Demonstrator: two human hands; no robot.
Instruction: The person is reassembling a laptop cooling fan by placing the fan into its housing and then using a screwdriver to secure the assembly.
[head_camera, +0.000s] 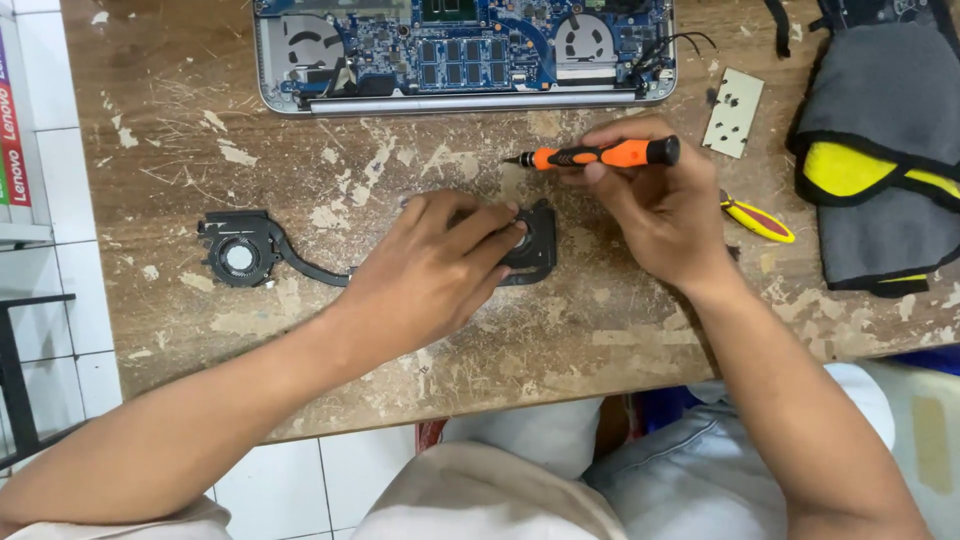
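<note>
A black laptop cooling assembly lies on the worn wooden table (180, 120): one round fan (238, 256) at the left, a curved heat pipe (310, 266), and a second fan (535, 245) at the right. My left hand (435, 270) rests on the right fan, its fingers pressing down on it and hiding most of it. Just above, my right hand (655, 205) grips an orange and black screwdriver (600, 154), held level with the tip pointing left.
An opened laptop (465, 50) with its blue circuit board bared sits at the table's far edge. A small metal plate (733, 112), a yellow and red tool (760, 220) and a grey and yellow cloth bag (880, 150) lie to the right. White tiled floor is at the left.
</note>
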